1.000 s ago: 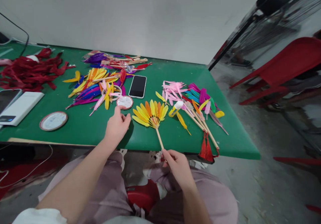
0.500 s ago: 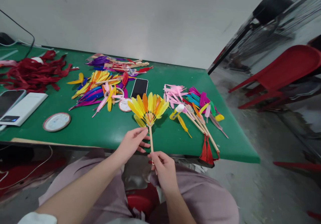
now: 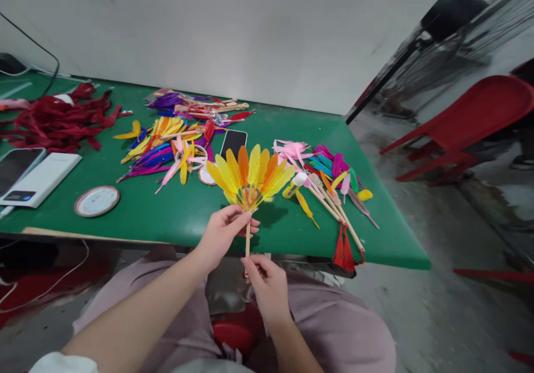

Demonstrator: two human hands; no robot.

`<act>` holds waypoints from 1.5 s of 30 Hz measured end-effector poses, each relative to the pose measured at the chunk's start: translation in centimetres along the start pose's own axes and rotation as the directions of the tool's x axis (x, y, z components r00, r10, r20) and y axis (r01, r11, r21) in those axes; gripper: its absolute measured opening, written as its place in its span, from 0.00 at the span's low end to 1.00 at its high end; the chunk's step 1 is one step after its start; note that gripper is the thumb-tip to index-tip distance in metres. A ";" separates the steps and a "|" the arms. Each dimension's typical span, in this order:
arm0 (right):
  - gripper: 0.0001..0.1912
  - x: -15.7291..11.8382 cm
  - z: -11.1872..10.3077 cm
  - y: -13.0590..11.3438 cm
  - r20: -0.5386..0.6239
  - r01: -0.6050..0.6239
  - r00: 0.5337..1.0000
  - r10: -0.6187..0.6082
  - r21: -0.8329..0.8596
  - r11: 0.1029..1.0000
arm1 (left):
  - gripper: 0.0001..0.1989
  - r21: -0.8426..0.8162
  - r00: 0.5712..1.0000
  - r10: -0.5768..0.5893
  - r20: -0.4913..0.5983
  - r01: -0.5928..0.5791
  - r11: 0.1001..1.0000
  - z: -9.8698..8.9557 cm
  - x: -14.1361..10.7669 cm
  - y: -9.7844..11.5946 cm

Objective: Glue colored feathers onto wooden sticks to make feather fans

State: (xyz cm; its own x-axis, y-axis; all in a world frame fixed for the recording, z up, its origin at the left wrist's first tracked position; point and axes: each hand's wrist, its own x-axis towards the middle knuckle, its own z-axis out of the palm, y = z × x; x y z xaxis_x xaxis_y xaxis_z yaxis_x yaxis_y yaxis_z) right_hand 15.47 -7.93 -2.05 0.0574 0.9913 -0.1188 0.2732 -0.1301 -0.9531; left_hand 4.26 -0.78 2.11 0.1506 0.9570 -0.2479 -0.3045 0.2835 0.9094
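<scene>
Both hands hold a feather fan (image 3: 250,175) of yellow and orange feathers spread on a thin wooden handle. With thumb and fingers, my left hand (image 3: 227,231) grips the top of the handle, just under the base of the feathers. Lower down, my right hand (image 3: 267,284) pinches the handle's bottom end beyond the table edge. The fan faces me, upright and above the green table (image 3: 158,217). Behind its feathers lies a black-screened phone (image 3: 233,140), partly covered. A glue bottle with a white cap (image 3: 299,179) lies just right of the fan.
Loose pink feathers (image 3: 292,151) and wooden sticks with red tassels (image 3: 344,248) lie at right. Feather bundles (image 3: 152,153) are at left, near a round lid (image 3: 97,201), a white power bank (image 3: 44,179) and dark red ribbons (image 3: 62,118). A red chair (image 3: 479,117) stands beyond the table.
The fan has come up closer to me and its feathers look larger. My left hand has gone from open beside the handle to gripping it below the feathers.
</scene>
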 end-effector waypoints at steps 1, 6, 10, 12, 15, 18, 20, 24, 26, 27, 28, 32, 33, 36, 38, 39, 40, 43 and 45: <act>0.11 0.0 -0.2 0.0 -0.020 0.036 0.999 -0.037 -0.025 0.999 | 0.12 0.008 1.000 0.007 0.006 -0.007 1.000 0.0 -0.1 0.1; 0.08 1.5 -4.3 -3.3 -0.320 0.275 0.870 -0.374 -0.316 0.908 | 0.12 0.023 0.999 -0.012 0.041 0.011 1.000 0.0 -0.4 0.3; 0.07 5.6 -8.9 -8.8 -0.340 0.436 0.674 -0.656 -0.533 0.725 | 0.12 0.018 0.997 -0.028 0.077 0.026 0.999 0.1 -0.5 0.2; 0.09 7.9 -10.2 -11.1 -0.254 0.449 0.690 -0.677 -0.584 0.676 | 0.12 0.022 0.995 -0.029 0.100 0.027 0.999 0.2 -0.6 0.2; 0.12 10.6 -10.6 -12.6 -0.032 0.475 0.813 -0.581 -0.541 0.695 | 0.13 0.035 0.991 -0.049 0.126 0.045 0.998 0.3 -0.6 0.1; 0.10 11.6 -10.0 -12.5 0.062 0.430 0.886 -0.460 -0.485 0.762 | 0.13 0.041 0.987 -0.074 0.142 0.069 0.997 0.3 -0.6 -0.1; 0.09 11.7 -9.5 -12.3 0.061 0.391 0.910 -0.410 -0.454 0.800 | 0.14 0.045 0.985 -0.090 0.145 0.084 0.995 0.2 -0.5 -0.3; 0.08 11.7 -9.2 -12.2 -0.001 0.320 0.938 -0.347 -0.383 0.866 | 0.14 0.059 0.984 -0.110 0.142 0.103 0.993 0.1 -0.4 -0.3; 0.08 12.0 -9.5 -12.1 -0.037 0.313 0.939 -0.343 -0.330 0.891 | 0.14 0.065 0.984 -0.112 0.136 0.104 0.992 0.0 -0.5 -0.2; 0.07 12.3 -9.7 -12.1 -0.073 0.327 0.929 -0.362 -0.294 0.898 | 0.15 0.068 0.985 -0.112 0.131 0.104 0.992 -0.1 -0.5 -0.1; 0.07 12.6 -10.0 -12.0 -0.126 0.350 0.912 -0.391 -0.260 0.900 | 0.15 0.072 0.986 -0.111 0.127 0.103 0.992 -0.2 -0.5 0.0; 0.08 14.6 -11.1 -11.8 -0.379 0.374 0.806 -0.455 -0.271 0.887 | 0.14 0.094 0.988 -0.103 0.116 0.092 0.991 -1.2 -0.7 0.5; 0.08 15.1 -11.1 -11.8 -0.379 0.349 0.805 -0.456 -0.319 0.881 | 0.13 0.097 0.988 -0.101 0.114 0.090 0.991 -1.5 -0.8 0.6; 0.08 16.1 -10.6 -12.3 -0.245 0.306 0.841 -0.482 -0.519 0.798 | 0.13 0.103 0.991 -0.099 0.095 0.090 0.991 -2.3 -1.0 0.6; 0.10 16.0 -9.8 -12.7 -0.167 0.330 0.835 -0.525 -0.611 0.720 | 0.13 0.101 0.992 -0.101 0.076 0.093 0.990 -2.6 -1.0 0.6; 0.11 15.7 -9.3 -12.9 -0.128 0.354 0.835 -0.535 -0.619 0.701 | 0.14 0.097 0.992 -0.101 0.070 0.094 0.991 -2.7 -1.0 0.7; 0.12 15.4 -8.9 -13.1 -0.071 0.381 0.852 -0.519 -0.598 0.706 | 0.14 0.091 0.993 -0.100 0.067 0.094 0.991 -2.7 -1.0 0.7; 0.12 14.3 -8.1 -13.4 0.174 0.410 0.911 -0.374 -0.486 0.772 | 0.14 0.073 0.994 -0.095 0.061 0.090 0.993 -2.7 -1.0 1.0; 0.10 13.8 -7.9 -13.3 0.267 0.405 0.912 -0.312 -0.460 0.790 | 0.14 0.069 0.994 -0.097 0.056 0.093 0.993 -2.6 -1.0 1.1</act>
State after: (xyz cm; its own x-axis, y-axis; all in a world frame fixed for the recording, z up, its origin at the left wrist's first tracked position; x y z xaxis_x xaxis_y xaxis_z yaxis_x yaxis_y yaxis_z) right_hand 20.23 7.32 11.18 -0.2890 0.9504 0.1153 0.6810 0.2887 -0.6730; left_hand 1.32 -1.24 2.48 0.2317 0.9202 -0.3155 -0.2236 0.3661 0.9033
